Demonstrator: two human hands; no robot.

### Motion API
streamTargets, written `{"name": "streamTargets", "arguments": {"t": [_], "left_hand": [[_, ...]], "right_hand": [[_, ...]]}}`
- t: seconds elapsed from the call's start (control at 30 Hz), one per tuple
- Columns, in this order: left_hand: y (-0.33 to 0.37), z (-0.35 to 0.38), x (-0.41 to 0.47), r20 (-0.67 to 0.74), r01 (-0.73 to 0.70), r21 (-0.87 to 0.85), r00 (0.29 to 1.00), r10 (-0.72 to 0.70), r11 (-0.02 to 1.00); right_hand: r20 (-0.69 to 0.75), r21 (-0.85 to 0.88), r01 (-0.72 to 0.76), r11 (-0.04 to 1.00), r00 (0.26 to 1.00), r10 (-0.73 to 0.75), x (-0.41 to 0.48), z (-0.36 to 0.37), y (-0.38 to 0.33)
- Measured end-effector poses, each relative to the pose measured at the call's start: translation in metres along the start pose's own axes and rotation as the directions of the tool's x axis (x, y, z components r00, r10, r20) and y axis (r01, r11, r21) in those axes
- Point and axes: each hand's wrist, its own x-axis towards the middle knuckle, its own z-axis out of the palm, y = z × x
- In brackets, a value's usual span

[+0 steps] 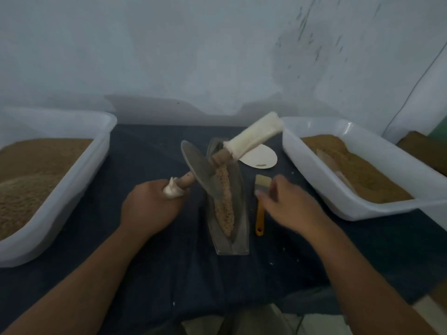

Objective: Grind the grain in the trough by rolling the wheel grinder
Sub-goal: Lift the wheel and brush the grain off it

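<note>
- While the left hand (150,204) grips the cloth-wrapped near end of the axle, fingers curled tight round it, the wheel grinder (200,170) sits in the trough (232,243) with its metal disc tilted over to the left.
- The axle's other handle (254,136), wrapped in white cloth, angles up and to the right, free of any hand, its tip just above the rim of the right-hand tub.
- The right hand (287,206) is blurred with motion above the brush (260,209), fingers stretched forward rather than curled and holding nothing; whether they touch the brush cannot be told.
- The trough, narrow and boat-shaped, lies at the centre of the dark-covered tabletop (157,262), running away from the person.
- A strip of coarse brown grain (225,204) fills the trough's groove, the disc's lower edge resting in it towards the far end.
- The brush, with pale bristles and an orange handle, lies just right of the trough and parallel to it.
- A white oval card (261,158) lies flat beyond the brush, partly behind the raised handle.
- A white plastic tub (96,151) on the left holds a heap of brown grain.
- A matching tub (314,180) on the right holds finer brown meal, with a pale flat object half buried in it.
- A pale, scuffed wall (217,56) closes the scene behind the tabletop.
</note>
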Motion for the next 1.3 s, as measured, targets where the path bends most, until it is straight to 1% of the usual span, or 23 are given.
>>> {"name": "streamTargets", "arguments": {"t": [0.03, 0.07, 0.1, 0.17, 0.2, 0.27, 0.33, 0.4, 0.43, 0.47, 0.5, 0.57, 0.6, 0.63, 0.7, 0.8, 0.9, 1.0, 1.07, 1.1, 1.13, 1.23, 1.3], "left_hand": [[0.002, -0.001, -0.001, -0.003, 0.013, -0.065, 1.0, -0.014, 0.998], [0.003, -0.001, -0.002, -0.003, 0.028, -0.133, 1.0, -0.029, 0.991], [0.003, -0.001, -0.003, -0.003, 0.041, -0.193, 0.999, -0.043, 0.98], [0.002, -0.002, -0.004, -0.005, 0.069, -0.281, 0.997, -0.073, 0.957], [0.002, -0.003, -0.004, -0.002, 0.086, -0.319, 0.996, -0.092, 0.944], [0.003, -0.004, -0.003, 0.015, 0.124, -0.379, 0.992, -0.128, 0.917], [0.003, -0.002, -0.002, 0.033, 0.149, -0.421, 0.988, -0.149, 0.895], [0.002, 0.001, -0.001, 0.044, 0.16, -0.452, 0.987, -0.158, 0.877], [0.001, 0.002, -0.001, 0.051, 0.169, -0.456, 0.985, -0.164, 0.874], [0.0, 0.002, 0.0, 0.059, 0.181, -0.451, 0.983, -0.174, 0.874], [-0.001, 0.002, 0.002, 0.064, 0.196, -0.441, 0.98, -0.187, 0.876], [-0.003, 0.003, 0.005, 0.057, 0.209, -0.415, 0.977, -0.204, 0.886], [-0.004, 0.003, 0.006, 0.053, 0.21, -0.404, 0.977, -0.206, 0.891], [-0.004, 0.003, 0.006, 0.053, 0.209, -0.399, 0.977, -0.205, 0.893], [-0.004, 0.003, 0.007, 0.058, 0.209, -0.395, 0.977, -0.203, 0.895], [-0.004, 0.003, 0.007, 0.065, 0.213, -0.4, 0.977, -0.204, 0.892], [-0.004, 0.002, 0.007, 0.074, 0.212, -0.415, 0.977, -0.199, 0.885], [-0.004, 0.0, 0.007, 0.068, 0.207, -0.423, 0.978, -0.198, 0.882], [-0.004, 0.0, 0.007, 0.058, 0.215, -0.436, 0.976, -0.211, 0.874], [-0.003, 0.0, 0.008, 0.053, 0.218, -0.438, 0.975, -0.217, 0.872], [-0.003, 0.0, 0.008, 0.051, 0.22, -0.438, 0.974, -0.22, 0.872], [-0.003, -0.001, 0.01, 0.041, 0.223, -0.448, 0.972, -0.229, 0.866], [-0.003, -0.002, 0.01, 0.037, 0.23, -0.44, 0.971, -0.238, 0.868]], "right_hand": [[0.056, -0.113, 0.03, 0.993, 0.998, -0.023, -0.002, 0.012, -0.004], [0.067, -0.173, 0.061, 0.983, 0.997, -0.05, -0.003, 0.019, -0.009], [0.054, -0.187, 0.078, 0.979, 0.996, -0.069, -0.003, 0.025, -0.012], [0.051, -0.135, 0.094, 0.986, 0.995, -0.088, -0.001, 0.028, -0.01], [0.064, -0.055, 0.091, 0.994, 0.994, -0.087, -0.001, 0.025, -0.008], [0.042, 0.227, 0.062, 0.972, 0.996, -0.074, 0.001, 0.016, 0.001], [-0.02, 0.486, 0.065, 0.871, 0.998, -0.063, -0.001, 0.002, 0.006], [-0.011, 0.644, 0.099, 0.759, 0.993, -0.12, -0.002, -0.011, 0.011], [-0.027, 0.676, 0.148, 0.722, 0.984, -0.176, -0.001, -0.017, 0.012], [-0.078, 0.669, 0.214, 0.712, 0.973, -0.219, 0.001, -0.021, 0.012], [-0.168, 0.613, 0.276, 0.74, 0.961, -0.219, 0.004, -0.024, 0.01], [-0.374, 0.48, 0.343, 0.807, 0.913, -0.165, 0.014, -0.03, 0.001], [-0.456, 0.448, 0.353, 0.822, 0.88, -0.129, 0.019, -0.03, -0.007], [-0.49, 0.458, 0.339, 0.822, 0.867, -0.084, 0.025, -0.031, -0.015], [-0.471, 0.528, 0.299, 0.795, 0.882, -0.019, 0.041, -0.031, -0.032], [-0.431, 0.56, 0.298, 0.773, 0.902, -0.036, 0.064, -0.023, -0.053], [-0.389, 0.505, 0.292, 0.812, 0.917, -0.088, 0.08, -0.009, -0.067], [-0.276, 0.396, 0.242, 0.886, 0.951, -0.137, 0.085, -0.001, -0.071], [-0.197, 0.346, 0.216, 0.913, 0.968, -0.155, 0.081, -0.003, -0.067], [-0.198, 0.35, 0.221, 0.91, 0.967, -0.159, 0.079, -0.006, -0.065], [-0.24, 0.37, 0.24, 0.898, 0.958, -0.157, 0.076, -0.01, -0.062], [-0.418, 0.433, 0.306, 0.848, 0.901, -0.111, 0.078, -0.02, -0.063], [-0.404, 0.417, 0.29, 0.862, 0.908, -0.11, 0.084, -0.02, -0.069]]}}
